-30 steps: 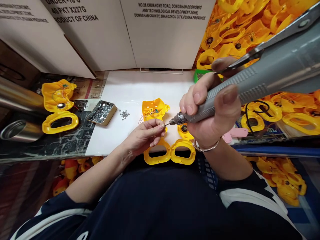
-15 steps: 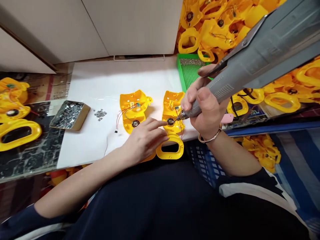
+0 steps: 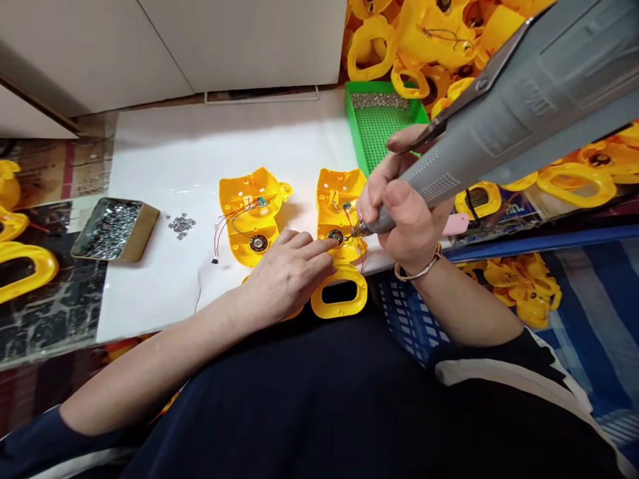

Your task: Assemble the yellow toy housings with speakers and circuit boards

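My right hand (image 3: 404, 213) is wrapped round a grey electric screwdriver (image 3: 479, 146), its bit pointing down and left into the right yellow plastic shell (image 3: 344, 181). The tip is beside a small round speaker (image 3: 335, 236) in that shell. My left hand (image 3: 294, 273) lies palm down, index finger stretched to the speaker's edge and the other fingers loosely bent; its thumb is hidden. Next to it, a second yellow shell (image 3: 244, 189) lies on the white sheet, with a speaker, red and black wires and a small green circuit board. Both shells have looped handles.
A tin (image 3: 144, 233) of small metal parts stands left, near a loose pile of such parts (image 3: 180, 226). A green basket (image 3: 352, 116) holds small screws at the back. Yellow shells (image 3: 424, 40) are heaped at the right. White cartons (image 3: 264, 40) stand behind.
The view has shifted right. My left hand has left the screwdriver bit and reached the right shell's speaker. The screwdriver has come down to that shell, its tip now beside the speaker.
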The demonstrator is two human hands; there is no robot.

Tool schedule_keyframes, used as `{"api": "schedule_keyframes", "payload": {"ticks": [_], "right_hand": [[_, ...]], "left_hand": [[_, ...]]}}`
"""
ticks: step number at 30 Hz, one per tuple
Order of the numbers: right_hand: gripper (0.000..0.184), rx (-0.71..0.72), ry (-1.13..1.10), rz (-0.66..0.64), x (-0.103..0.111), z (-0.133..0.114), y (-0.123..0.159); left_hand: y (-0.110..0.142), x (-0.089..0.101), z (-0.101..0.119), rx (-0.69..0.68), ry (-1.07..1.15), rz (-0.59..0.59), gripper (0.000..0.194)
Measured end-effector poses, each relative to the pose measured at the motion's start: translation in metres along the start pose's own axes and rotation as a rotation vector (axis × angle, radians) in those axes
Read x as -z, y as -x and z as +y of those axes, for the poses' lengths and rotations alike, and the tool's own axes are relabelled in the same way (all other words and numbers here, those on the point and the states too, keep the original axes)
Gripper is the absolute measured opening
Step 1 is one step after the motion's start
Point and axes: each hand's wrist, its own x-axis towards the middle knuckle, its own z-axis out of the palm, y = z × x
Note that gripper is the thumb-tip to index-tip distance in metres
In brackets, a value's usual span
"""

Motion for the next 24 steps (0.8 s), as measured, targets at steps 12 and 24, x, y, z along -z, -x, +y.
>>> {"api": "schedule_keyframes", "payload": {"ticks": [12,24], "right_hand": [[0.027,0.014,-0.217,-0.022,-0.006,-0.022,-0.006],[0.034,0.15,-0.131,0.035,-0.002,0.014,-0.011]], "left_hand": [[-0.003,-0.002,-0.004,0.021,-0.082,-0.085,0.026],[-0.006,-0.001,-0.003,-0.017,-0.119,-0.05,0.029]]}}
